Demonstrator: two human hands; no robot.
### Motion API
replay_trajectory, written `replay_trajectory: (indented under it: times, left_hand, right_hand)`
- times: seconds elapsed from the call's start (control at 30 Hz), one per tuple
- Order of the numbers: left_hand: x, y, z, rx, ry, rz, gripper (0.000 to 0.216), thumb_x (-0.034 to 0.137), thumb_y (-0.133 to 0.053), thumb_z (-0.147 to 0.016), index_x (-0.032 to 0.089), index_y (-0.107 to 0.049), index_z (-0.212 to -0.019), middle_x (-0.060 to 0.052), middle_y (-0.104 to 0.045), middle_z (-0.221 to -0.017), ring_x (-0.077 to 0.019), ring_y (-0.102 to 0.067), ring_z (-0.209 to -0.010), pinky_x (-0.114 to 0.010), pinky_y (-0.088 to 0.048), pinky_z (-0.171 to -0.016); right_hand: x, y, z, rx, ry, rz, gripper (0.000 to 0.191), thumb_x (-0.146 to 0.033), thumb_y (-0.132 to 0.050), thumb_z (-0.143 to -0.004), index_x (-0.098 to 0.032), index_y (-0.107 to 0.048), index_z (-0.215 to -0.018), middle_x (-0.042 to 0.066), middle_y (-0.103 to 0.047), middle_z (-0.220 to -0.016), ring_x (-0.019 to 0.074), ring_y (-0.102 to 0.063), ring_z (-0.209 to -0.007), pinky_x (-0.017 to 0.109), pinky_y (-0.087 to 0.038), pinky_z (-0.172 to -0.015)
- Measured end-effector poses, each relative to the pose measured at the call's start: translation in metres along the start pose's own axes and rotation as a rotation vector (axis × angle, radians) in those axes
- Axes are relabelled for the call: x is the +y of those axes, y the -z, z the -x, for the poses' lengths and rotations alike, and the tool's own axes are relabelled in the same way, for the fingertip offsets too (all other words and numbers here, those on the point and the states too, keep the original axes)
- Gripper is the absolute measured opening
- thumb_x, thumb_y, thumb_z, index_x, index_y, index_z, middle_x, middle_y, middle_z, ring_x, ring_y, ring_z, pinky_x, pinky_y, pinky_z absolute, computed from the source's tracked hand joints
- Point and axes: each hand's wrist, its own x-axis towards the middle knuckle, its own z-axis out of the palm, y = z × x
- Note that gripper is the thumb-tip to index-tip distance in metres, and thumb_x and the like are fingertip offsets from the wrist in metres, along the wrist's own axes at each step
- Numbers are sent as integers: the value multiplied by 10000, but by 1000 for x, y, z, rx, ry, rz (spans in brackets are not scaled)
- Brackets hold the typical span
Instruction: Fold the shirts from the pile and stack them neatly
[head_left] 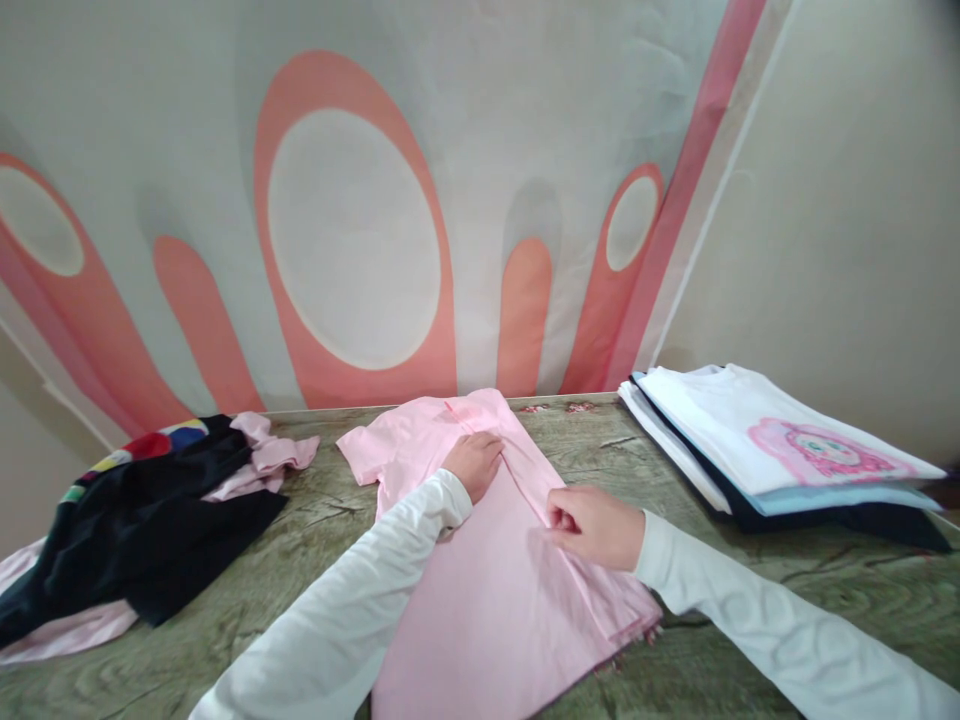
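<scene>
A pink short-sleeved T-shirt (480,610) lies spread in front of me, its collar end toward the wall. Its right side is folded inward as a long strip, while the sleeve on the left sticks out flat. My left hand (474,466) rests on the upper part just below the collar, fingers curled together on the cloth at the fold. On the right edge, about halfway down, my right hand (596,525) is closed in a pinch on the folded fabric. Some fingertips of both hands are hidden.
A neat stack of folded shirts (720,420), with a white printed one on top, stands at the right. A loose heap of dark and pink clothes (165,520) lies at the left. Behind the wood-patterned table (315,560) rises a patterned wall (480,200).
</scene>
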Motion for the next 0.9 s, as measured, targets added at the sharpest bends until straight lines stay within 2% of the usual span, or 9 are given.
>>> replay_trajectory:
  times: [0.13,0.3,0.37,0.53,0.57,0.63,0.7,0.77,0.9]
  left_hand:
    - [-2,-2,0,7,0,11,293,254,-373,-875,163,-552,-1087,-78,-553,-1114,-199,-472,-1060,-360,-356,-928]
    - [-2,-3,0,11,-12,21,298,254,-377,-872,167,-555,-1094,-82,-551,-1103,-198,-479,-1045,-357,-370,-915]
    - [-2,-3,0,15,-16,22,300,250,-378,-871,169,-556,-1098,-83,-550,-1099,-198,-479,-1041,-358,-372,-913]
    - [0,-1,0,23,-24,18,289,237,-402,-855,167,-559,-1087,-86,-548,-1090,-204,-460,-1057,-369,-359,-928]
    - [0,-1,-1,23,-25,16,283,232,-407,-851,167,-560,-1080,-84,-549,-1086,-205,-457,-1060,-371,-356,-931]
    - [1,0,-1,22,-22,12,266,220,-413,-845,166,-563,-1058,-82,-551,-1075,-205,-453,-1060,-374,-351,-934]
    - [2,1,-2,22,-11,7,243,206,-418,-838,164,-566,-1025,-82,-552,-1059,-204,-453,-1055,-376,-350,-933]
    - [2,2,-2,18,-1,5,218,189,-422,-832,167,-567,-992,-79,-554,-1038,-201,-455,-1046,-374,-351,-928]
    - [4,6,-2,10,11,-4,181,170,-417,-835,180,-564,-940,-66,-557,-1004,-194,-450,-1036,-367,-354,-911]
  right_hand:
    - [-7,-10,5,-27,-129,96,57,-230,-544,-655,-178,-558,-676,10,-595,-631,131,-523,-590,226,-278,-517]
    - [-2,-7,1,-14,-209,122,76,-185,-497,-609,-178,-570,-591,19,-607,-590,144,-540,-567,233,-273,-493]
    - [4,-4,-1,-56,-189,22,101,-187,-480,-622,-171,-558,-560,9,-586,-541,129,-535,-525,220,-298,-482]
    - [17,-1,-3,-288,-216,-313,169,-211,-429,-701,-150,-552,-603,-8,-558,-501,99,-506,-402,189,-346,-409]
    - [17,-1,-3,-285,-205,-327,174,-212,-428,-714,-148,-560,-620,-7,-566,-514,99,-508,-405,191,-356,-412]
    - [15,-1,-4,-181,-142,-282,169,-202,-439,-735,-147,-584,-667,0,-584,-558,109,-531,-466,207,-392,-468]
    - [11,-2,-6,-16,-32,-195,164,-161,-449,-749,-152,-613,-750,20,-615,-676,129,-565,-618,234,-428,-601]
    - [7,-5,-8,91,89,-120,220,-103,-432,-764,-160,-623,-856,46,-616,-844,147,-555,-799,261,-417,-746]
    - [4,-9,-8,41,226,14,292,-70,-397,-799,-158,-603,-985,78,-569,-987,172,-494,-951,300,-370,-868]
